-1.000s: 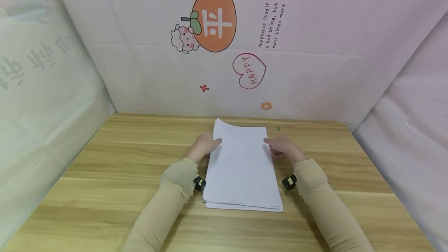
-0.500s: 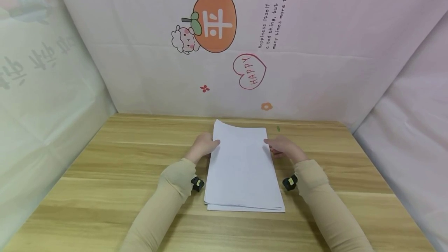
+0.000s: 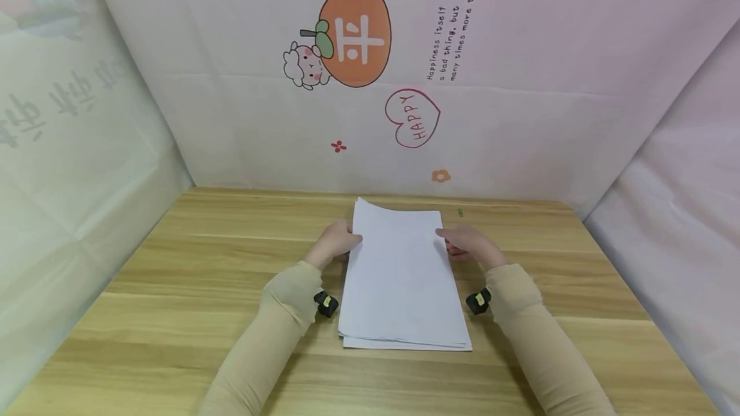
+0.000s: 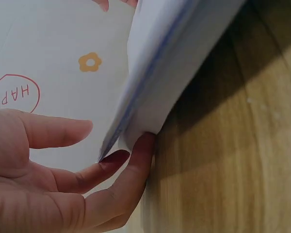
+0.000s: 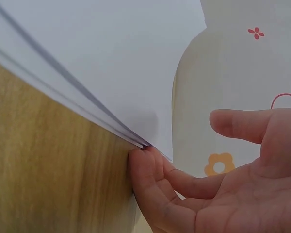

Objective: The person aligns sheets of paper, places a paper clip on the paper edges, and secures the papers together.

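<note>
A stack of white paper sheets (image 3: 401, 281) lies lengthwise on the wooden table, its far left corner curling up. Several sheets are slightly out of line at the near edge. My left hand (image 3: 335, 241) is at the stack's left side. In the left wrist view, that hand's fingertips (image 4: 143, 141) touch the sheets' edge while the thumb stands off the paper. At the opposite side is my right hand (image 3: 469, 242). The right wrist view shows its fingertips (image 5: 144, 154) pressed to the paper's edge, the thumb apart from it.
The wooden table (image 3: 191, 294) extends on both sides of the paper. A small green mark (image 3: 460, 212) lies beyond the right hand. A printed white cloth (image 3: 243, 127) hangs behind the table, with more cloth at both sides.
The left hand has drawn back slightly to the left and nearer. The stack's near end has shifted a little right and nearer. The right hand stays nearly still.
</note>
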Available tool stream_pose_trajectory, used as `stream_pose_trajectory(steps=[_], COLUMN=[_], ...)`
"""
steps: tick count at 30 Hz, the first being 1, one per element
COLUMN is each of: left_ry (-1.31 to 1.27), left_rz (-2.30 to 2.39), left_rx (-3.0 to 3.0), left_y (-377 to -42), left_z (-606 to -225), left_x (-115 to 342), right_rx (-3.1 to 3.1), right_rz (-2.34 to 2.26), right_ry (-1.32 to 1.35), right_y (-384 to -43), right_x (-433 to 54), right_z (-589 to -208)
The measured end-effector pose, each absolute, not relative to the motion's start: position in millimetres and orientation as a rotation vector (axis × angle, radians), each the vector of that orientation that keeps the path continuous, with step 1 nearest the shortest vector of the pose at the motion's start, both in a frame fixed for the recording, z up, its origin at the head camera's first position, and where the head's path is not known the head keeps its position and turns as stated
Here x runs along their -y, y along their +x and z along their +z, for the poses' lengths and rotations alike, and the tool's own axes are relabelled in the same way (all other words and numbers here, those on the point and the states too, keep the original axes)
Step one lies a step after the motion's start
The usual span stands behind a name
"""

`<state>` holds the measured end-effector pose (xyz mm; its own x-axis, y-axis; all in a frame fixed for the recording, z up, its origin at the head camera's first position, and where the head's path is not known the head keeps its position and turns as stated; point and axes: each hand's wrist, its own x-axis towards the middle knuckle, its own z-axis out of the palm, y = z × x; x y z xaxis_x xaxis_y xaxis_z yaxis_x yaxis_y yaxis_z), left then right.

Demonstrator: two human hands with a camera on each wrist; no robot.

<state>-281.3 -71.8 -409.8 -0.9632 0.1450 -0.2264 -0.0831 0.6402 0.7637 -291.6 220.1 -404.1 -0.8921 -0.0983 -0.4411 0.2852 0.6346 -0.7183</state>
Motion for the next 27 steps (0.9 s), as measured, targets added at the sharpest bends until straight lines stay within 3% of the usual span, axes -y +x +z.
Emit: stream_pose_trajectory(steps=[27], left_ry=[0.14], left_rz=[1.347], left_rx=[-2.525], left_y=[-284.7], left_z=[-414.2], left_x=[71.6], right_rx=[-2.302], right_rz=[-1.336], right_ry=[0.288], right_y=[-290.3], right_x=[-219.6], right_z=[-407.0])
